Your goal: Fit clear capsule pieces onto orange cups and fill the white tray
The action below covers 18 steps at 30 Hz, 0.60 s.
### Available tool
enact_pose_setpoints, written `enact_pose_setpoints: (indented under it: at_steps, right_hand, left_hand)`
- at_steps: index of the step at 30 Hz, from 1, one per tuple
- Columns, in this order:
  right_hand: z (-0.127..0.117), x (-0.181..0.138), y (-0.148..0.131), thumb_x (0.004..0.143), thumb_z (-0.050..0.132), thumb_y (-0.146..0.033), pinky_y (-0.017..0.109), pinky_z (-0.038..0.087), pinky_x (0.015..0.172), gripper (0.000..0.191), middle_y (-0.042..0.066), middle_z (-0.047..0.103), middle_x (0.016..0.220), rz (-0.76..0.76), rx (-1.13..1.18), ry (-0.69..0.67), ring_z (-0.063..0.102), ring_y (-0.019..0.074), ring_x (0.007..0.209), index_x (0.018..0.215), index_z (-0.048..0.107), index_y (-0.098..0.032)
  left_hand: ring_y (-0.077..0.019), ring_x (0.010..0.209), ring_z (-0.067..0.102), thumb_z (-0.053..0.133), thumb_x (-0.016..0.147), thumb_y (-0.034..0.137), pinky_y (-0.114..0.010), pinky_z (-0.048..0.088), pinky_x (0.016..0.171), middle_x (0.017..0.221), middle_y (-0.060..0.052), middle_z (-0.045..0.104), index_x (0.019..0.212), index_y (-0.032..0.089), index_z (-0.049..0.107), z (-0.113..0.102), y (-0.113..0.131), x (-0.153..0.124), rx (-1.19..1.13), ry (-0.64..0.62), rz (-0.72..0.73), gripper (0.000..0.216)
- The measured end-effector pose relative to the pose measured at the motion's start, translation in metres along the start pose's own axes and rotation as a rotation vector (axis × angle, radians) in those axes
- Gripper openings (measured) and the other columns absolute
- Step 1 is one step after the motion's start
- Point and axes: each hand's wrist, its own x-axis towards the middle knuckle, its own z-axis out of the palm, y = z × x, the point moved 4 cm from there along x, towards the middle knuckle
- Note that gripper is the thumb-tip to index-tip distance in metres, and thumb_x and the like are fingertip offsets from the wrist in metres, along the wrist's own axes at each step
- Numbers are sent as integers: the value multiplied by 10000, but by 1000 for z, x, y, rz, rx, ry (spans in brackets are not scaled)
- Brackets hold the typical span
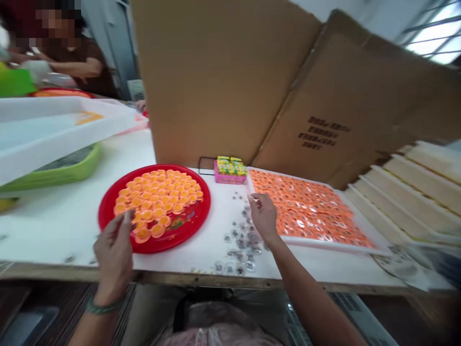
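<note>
A round red tray (194,222) on the white table holds several small orange cups. My left hand (114,254) rests at the tray's near left rim, fingers curled together beside the nearest cups; whether they hold anything I cannot make out. My right hand (263,218) hovers over a scatter of small clear round pieces (238,245), fingers bent in a pinch near the corner of a white tray of orange pieces (306,209). What the pinch holds is too small to see.
Large cardboard sheets (223,77) stand behind the trays. A small pink box with yellow items (230,170) sits between them. Stacked white trays (414,192) lie at right, a white tray (50,129) over a green one (57,170) at left. Another person (68,53) works at far left.
</note>
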Motion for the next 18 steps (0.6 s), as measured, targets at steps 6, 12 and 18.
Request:
enact_pose_setpoints:
  at_steps: [6,12,18]
  right_hand:
    - [124,-49,-129,832,559,-147,276,451,794,194,40,624,938,-492,222,-587,565,159,890,991,656,-200]
    - [174,-69,-153,771,609,-93,298,434,762,382,58,540,1025,-739,-67,-764,491,198,949,1120,603,-250]
    - [162,-66,-136,794,632,-172,279,437,752,279,63,548,1002,-681,-144,-777,516,190,924,1070,594,-197]
  left_hand:
    - [-219,868,642,685,694,431,-370,525,794,1001,-88,678,940,164,672,-4,-12,13,-133,-4,-135,363]
    - [-239,912,631,668,704,435,-385,497,830,1022,-101,673,971,157,665,-10,-24,13,-93,-76,-182,386]
    - [-237,879,637,623,745,444,-370,487,811,979,-88,685,968,173,668,-4,-21,10,25,-152,-132,354]
